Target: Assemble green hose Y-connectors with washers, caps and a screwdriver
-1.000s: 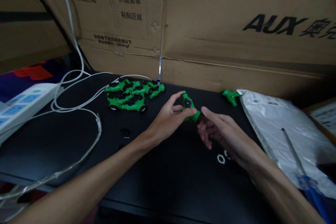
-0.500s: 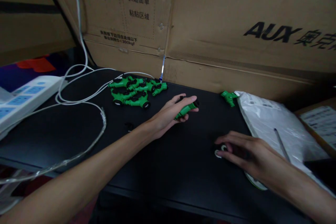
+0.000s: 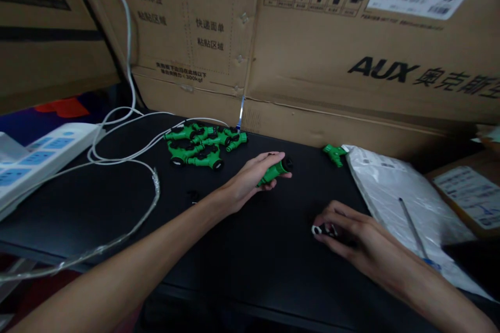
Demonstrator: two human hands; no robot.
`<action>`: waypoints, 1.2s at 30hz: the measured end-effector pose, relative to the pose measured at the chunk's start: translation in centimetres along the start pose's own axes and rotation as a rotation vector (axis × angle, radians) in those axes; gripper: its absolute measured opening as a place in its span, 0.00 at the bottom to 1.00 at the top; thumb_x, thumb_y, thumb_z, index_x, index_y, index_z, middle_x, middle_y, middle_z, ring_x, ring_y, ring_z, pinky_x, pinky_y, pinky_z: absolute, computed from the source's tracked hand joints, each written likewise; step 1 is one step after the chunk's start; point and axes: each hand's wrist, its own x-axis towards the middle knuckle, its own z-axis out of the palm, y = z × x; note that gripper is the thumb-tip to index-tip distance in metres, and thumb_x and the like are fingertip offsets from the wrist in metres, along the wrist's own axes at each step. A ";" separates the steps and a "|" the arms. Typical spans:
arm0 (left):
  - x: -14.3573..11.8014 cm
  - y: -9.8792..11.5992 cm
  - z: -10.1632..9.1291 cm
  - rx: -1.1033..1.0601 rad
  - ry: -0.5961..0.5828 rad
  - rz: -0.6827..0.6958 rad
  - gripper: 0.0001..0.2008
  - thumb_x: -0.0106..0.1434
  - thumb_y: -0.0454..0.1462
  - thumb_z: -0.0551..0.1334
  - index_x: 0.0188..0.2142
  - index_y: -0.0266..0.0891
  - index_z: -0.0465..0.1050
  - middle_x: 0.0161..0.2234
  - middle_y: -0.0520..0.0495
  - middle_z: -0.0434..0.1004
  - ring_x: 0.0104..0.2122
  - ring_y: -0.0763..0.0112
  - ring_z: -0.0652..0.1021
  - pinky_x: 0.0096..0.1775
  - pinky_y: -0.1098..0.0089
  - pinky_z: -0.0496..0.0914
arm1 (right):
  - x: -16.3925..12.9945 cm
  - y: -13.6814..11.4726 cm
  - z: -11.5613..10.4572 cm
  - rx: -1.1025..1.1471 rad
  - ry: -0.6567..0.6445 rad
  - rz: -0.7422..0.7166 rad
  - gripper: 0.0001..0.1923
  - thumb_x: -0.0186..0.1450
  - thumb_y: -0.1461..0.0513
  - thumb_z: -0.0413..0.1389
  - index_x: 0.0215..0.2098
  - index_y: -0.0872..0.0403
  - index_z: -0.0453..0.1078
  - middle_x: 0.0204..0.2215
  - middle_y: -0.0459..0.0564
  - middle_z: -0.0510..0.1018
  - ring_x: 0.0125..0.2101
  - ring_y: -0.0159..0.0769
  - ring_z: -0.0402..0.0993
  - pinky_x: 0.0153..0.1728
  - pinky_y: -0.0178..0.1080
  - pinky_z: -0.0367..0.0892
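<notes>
My left hand [image 3: 253, 174] is closed around a green hose splitter [image 3: 273, 172] with a black collar at its right end. Fingers hide much of its body. Lower right, just above the black table [image 3: 250, 250], my right hand [image 3: 347, 226] pinches a small white-and-black ring-like piece [image 3: 316, 230] between thumb and fingertips. Another small dark and whitish bit shows under those fingers, too hidden to name. Several more green hose splitters [image 3: 201, 158] with black parts lie grouped at the back left. A single green splitter [image 3: 335, 155] lies apart at the back right.
Large cardboard boxes [image 3: 312, 57] wall off the back. A white power strip [image 3: 50, 158] and looping white cables [image 3: 133, 158] occupy the left. On the right lies a white plastic package [image 3: 390, 187] with a pen [image 3: 414, 229] on it. A small black piece [image 3: 192, 196] lies near my left forearm.
The view has tilted up slightly, showing more of the boxes. My right fingers have shifted the small piece, so the white ring now shows at the fingertips. The left hand keeps its hold.
</notes>
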 end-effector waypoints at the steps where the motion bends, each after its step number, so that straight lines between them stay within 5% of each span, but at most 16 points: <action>1: 0.0 0.0 0.0 0.007 0.000 0.000 0.28 0.63 0.51 0.68 0.57 0.39 0.70 0.37 0.42 0.83 0.26 0.76 0.71 0.33 0.73 0.63 | 0.4 -0.4 -0.3 0.014 0.009 -0.005 0.05 0.67 0.63 0.57 0.37 0.51 0.76 0.34 0.50 0.79 0.33 0.37 0.80 0.34 0.37 0.75; 9: -0.2 0.0 0.1 0.034 0.048 0.065 0.23 0.65 0.48 0.66 0.56 0.43 0.73 0.41 0.47 0.74 0.32 0.74 0.70 0.30 0.75 0.62 | 6.6 -2.9 -2.9 0.085 0.285 -0.147 0.07 0.67 0.64 0.59 0.43 0.52 0.77 0.37 0.50 0.82 0.35 0.36 0.80 0.36 0.38 0.76; 19: -0.1 -0.1 0.0 0.130 0.052 0.040 0.23 0.66 0.47 0.65 0.58 0.45 0.73 0.43 0.47 0.72 0.35 0.72 0.70 0.32 0.74 0.62 | 7.4 -1.1 0.2 0.089 0.473 -0.248 0.09 0.67 0.66 0.63 0.45 0.54 0.77 0.38 0.50 0.79 0.35 0.34 0.77 0.36 0.36 0.73; 24: 0.0 -0.3 0.0 0.155 0.047 0.020 0.24 0.66 0.50 0.64 0.59 0.45 0.73 0.41 0.49 0.74 0.33 0.73 0.69 0.31 0.74 0.61 | 7.2 -1.2 0.2 0.196 0.450 -0.204 0.11 0.65 0.65 0.65 0.47 0.53 0.78 0.39 0.50 0.79 0.35 0.33 0.77 0.36 0.36 0.74; 29: -0.2 -0.1 0.2 0.174 0.056 0.041 0.24 0.66 0.49 0.63 0.58 0.45 0.74 0.42 0.47 0.77 0.34 0.71 0.72 0.32 0.73 0.62 | 7.3 -1.2 0.2 0.562 0.339 0.119 0.14 0.66 0.56 0.63 0.47 0.54 0.77 0.35 0.50 0.82 0.33 0.34 0.79 0.36 0.36 0.76; 32: -0.2 0.1 0.1 0.235 0.066 0.060 0.25 0.68 0.50 0.62 0.61 0.44 0.72 0.48 0.44 0.79 0.42 0.65 0.76 0.37 0.70 0.66 | 7.5 -1.1 0.8 0.788 0.155 0.197 0.19 0.68 0.54 0.61 0.53 0.55 0.74 0.31 0.48 0.83 0.30 0.33 0.79 0.35 0.37 0.77; 36: -0.1 0.2 -0.1 0.306 0.075 0.135 0.29 0.68 0.49 0.63 0.66 0.45 0.67 0.63 0.45 0.72 0.61 0.57 0.71 0.55 0.65 0.64 | 7.6 -1.2 1.8 0.962 0.142 0.216 0.22 0.68 0.55 0.61 0.58 0.54 0.72 0.33 0.49 0.84 0.32 0.33 0.81 0.37 0.37 0.77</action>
